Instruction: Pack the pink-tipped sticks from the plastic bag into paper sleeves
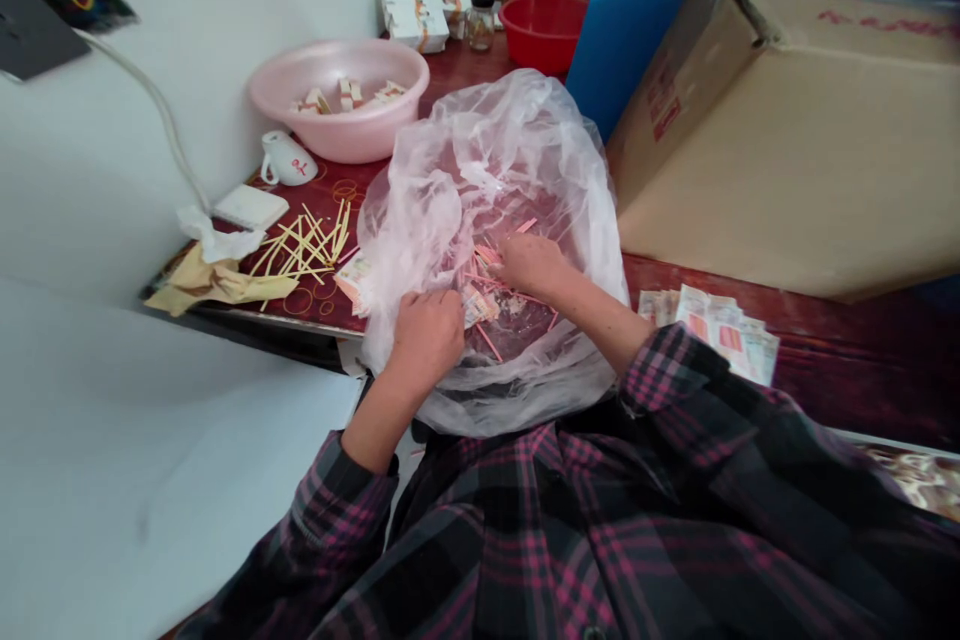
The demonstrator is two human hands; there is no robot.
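A clear plastic bag (pixel 592 210) lies wide open before me, its rim spread round a heap of thin pink sticks (pixel 480 270). My left hand (pixel 431 335) is closed at the bag's left side, on a small printed paper packet (pixel 478 306) that shows past its fingers. Inside the bag, my right hand (pixel 531 265) has its fingers pinched together on the pink sticks; the fingertips are partly hidden. More printed packets (pixel 356 280) lie just left of the bag. Flat printed packets with pink panels (pixel 720 328) are fanned out under my right forearm.
Yellow sticks (pixel 307 245), crumpled brown paper (pixel 217 282) and a white mug (pixel 286 160) are on the left. Behind stand a pink basin (pixel 337 135) holding small bundles, stacked white packs (pixel 416 10), a glass jar (pixel 481 25) and a red basin (pixel 544 30). A large cardboard box (pixel 795 140) fills the right.
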